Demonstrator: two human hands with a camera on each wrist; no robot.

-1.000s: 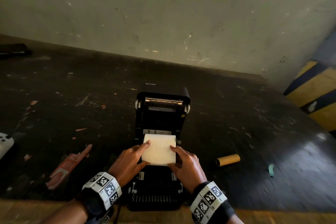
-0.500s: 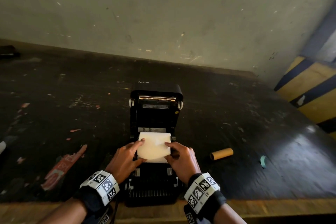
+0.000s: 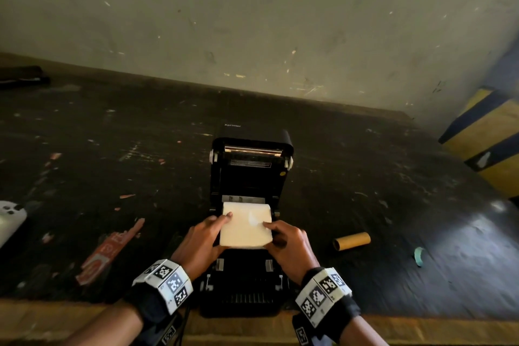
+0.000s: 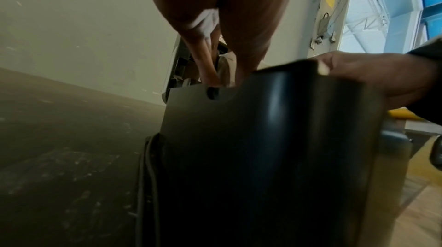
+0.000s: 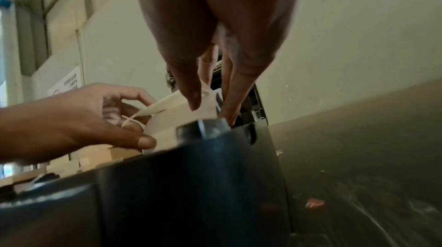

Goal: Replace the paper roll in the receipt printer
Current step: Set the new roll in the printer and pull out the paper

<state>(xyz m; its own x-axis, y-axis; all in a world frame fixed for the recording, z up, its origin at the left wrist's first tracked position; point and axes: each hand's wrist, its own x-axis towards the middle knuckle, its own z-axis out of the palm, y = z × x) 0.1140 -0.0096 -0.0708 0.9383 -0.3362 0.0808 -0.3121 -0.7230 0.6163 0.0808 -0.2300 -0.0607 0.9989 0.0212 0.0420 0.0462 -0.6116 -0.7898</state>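
The black receipt printer (image 3: 250, 171) stands at the table's front edge with its lid tipped up and back. A white paper roll (image 3: 247, 226) lies across its open bay. My left hand (image 3: 217, 229) grips the roll's left end, index finger on top and thumb under the front edge. My right hand (image 3: 273, 234) grips the right end, index finger lying on top. In the right wrist view a loose flap of the paper roll (image 5: 172, 116) lifts toward the left hand (image 5: 95, 118). The left wrist view is mostly filled by the printer's side (image 4: 263, 156).
An empty brown cardboard core (image 3: 351, 241) lies right of the printer, with a small teal scrap (image 3: 418, 256) beyond it. A red wrapper (image 3: 109, 251) and a white device (image 3: 9, 222) lie to the left. A yellow-and-blue striped block (image 3: 491, 149) stands at the right, and a wall is close behind.
Both hands stay on the roll over the printer bay; it has shifted only slightly. The head view has swung a little.
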